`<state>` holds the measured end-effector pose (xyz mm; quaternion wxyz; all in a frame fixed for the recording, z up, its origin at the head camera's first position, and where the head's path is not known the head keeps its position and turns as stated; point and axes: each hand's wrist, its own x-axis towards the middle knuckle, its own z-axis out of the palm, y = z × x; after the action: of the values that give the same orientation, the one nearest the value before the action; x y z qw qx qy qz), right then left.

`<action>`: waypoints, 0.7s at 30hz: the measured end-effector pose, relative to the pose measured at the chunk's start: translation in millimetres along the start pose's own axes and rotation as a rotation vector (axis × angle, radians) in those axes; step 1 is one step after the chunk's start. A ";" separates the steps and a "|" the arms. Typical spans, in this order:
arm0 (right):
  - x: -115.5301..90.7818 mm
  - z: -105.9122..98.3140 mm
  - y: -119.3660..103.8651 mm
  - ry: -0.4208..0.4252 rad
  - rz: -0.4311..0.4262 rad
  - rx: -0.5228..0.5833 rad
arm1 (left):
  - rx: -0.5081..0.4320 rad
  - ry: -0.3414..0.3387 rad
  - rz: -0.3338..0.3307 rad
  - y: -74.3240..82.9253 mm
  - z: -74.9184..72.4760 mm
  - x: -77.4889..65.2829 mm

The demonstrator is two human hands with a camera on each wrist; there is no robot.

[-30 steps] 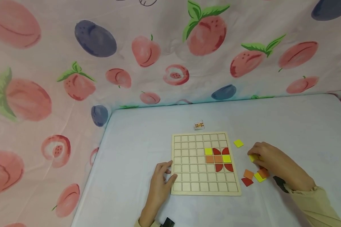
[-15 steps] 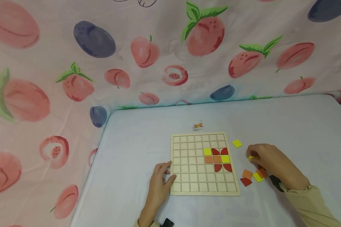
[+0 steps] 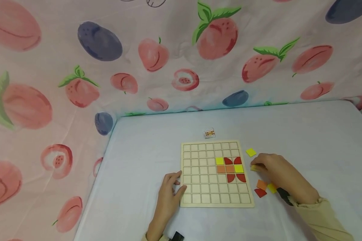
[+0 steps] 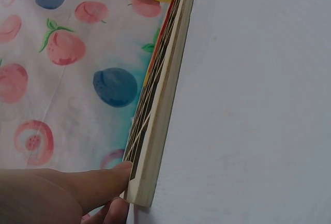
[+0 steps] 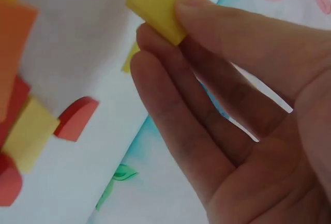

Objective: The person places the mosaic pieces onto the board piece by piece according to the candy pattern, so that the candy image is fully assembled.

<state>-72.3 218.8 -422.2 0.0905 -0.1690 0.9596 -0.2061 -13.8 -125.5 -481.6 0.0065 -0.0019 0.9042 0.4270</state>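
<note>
My right hand (image 3: 271, 164) pinches a yellow square tile (image 5: 158, 6) between thumb and fingertips, just off the right edge of the wooden grid board (image 3: 196, 189). My left hand (image 3: 169, 189) rests at the board's left edge, thumb and forefinger extended and touching it; in the left wrist view one straight finger (image 4: 108, 180) lies at the board's corner. On the grid, two orange squares (image 3: 225, 169) sit in a row beside a yellow square (image 3: 239, 168). Several red petal-shaped tiles (image 3: 230, 178) lie above and below, with another yellow square (image 3: 219, 161) at upper left.
A loose yellow tile (image 3: 251, 152) lies off the board's upper right. Nearer me are an orange tile (image 3: 261, 184), a red tile (image 3: 260, 192) and a yellow one (image 3: 272, 188), partly overlapping. A small patterned card (image 3: 209, 133) lies behind the board. Fruit-print cloth (image 3: 157, 87) hangs behind the table.
My right hand has moved left from the loose tiles toward the board, carrying the yellow tile. My left hand stays at the board's edge.
</note>
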 end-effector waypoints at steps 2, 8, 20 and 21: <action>0.3 -0.7 -4.1 0.032 -0.030 -0.015 | 0.002 0.000 -0.002 1.1 -0.4 -0.2; 2.6 -1.1 -16.1 0.069 -0.063 -0.039 | 0.005 0.001 -0.001 1.1 -0.1 -0.9; 6.9 2.4 -31.6 0.093 -0.157 -0.028 | -0.002 0.008 0.004 1.4 0.3 -0.2; 7.5 2.9 -32.3 0.099 -0.173 -0.020 | -0.002 0.006 0.002 1.5 0.2 -0.3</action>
<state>-69.2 187.3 -411.8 0.0231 -0.2417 0.9467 -0.2116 -13.6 -124.4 -480.6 0.0033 -0.0025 0.9038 0.4280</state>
